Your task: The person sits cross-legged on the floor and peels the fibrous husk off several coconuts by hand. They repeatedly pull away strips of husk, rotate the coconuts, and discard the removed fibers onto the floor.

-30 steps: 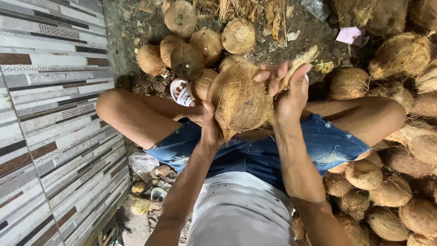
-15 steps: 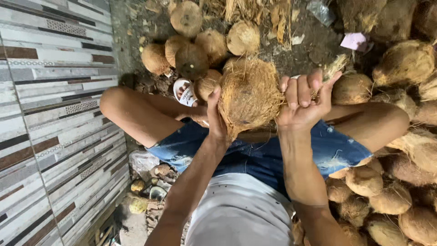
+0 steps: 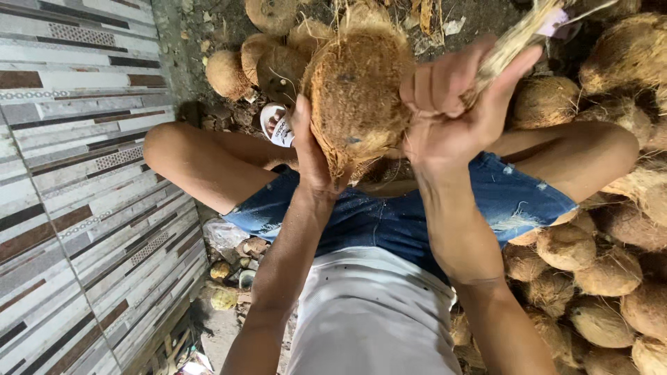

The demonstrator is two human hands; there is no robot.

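As seen from the head camera, one husked coconut (image 3: pixel 358 94) was held raised above the lap of a seated person, between both hands.

Item 1, left hand (image 3: pixel 309 149): pressed flat against the near left side of the coconut, palm and thumb cupping the fibrous shell; grip closed on the coconut as a support.

Item 2, right hand (image 3: pixel 455 104): fist clenched about a strip of husk fibre (image 3: pixel 517 38), which was drawn taut up and away from the coconut's right side.

Item 3, coconut: brown, hairy, with most outer husk judged already removed; loose fibres were left at the top and along the lower edge, so stripping was judged well advanced but unfinished.

Item 4, heap of coconuts (image 3: pixel 597 271): piled on the ground at the right edge, beside the right thigh, with fibre left on them.

Item 5, further coconuts (image 3: pixel 257 62): grouped on the ground beyond the knees, near a sandalled foot (image 3: pixel 278 125).

Item 6, tiled wall (image 3: pixel 76 173): striped, along the left edge.

Item 7, denim shorts (image 3: pixel 389 215) and white shirt (image 3: pixel 368 312): worn by the person.
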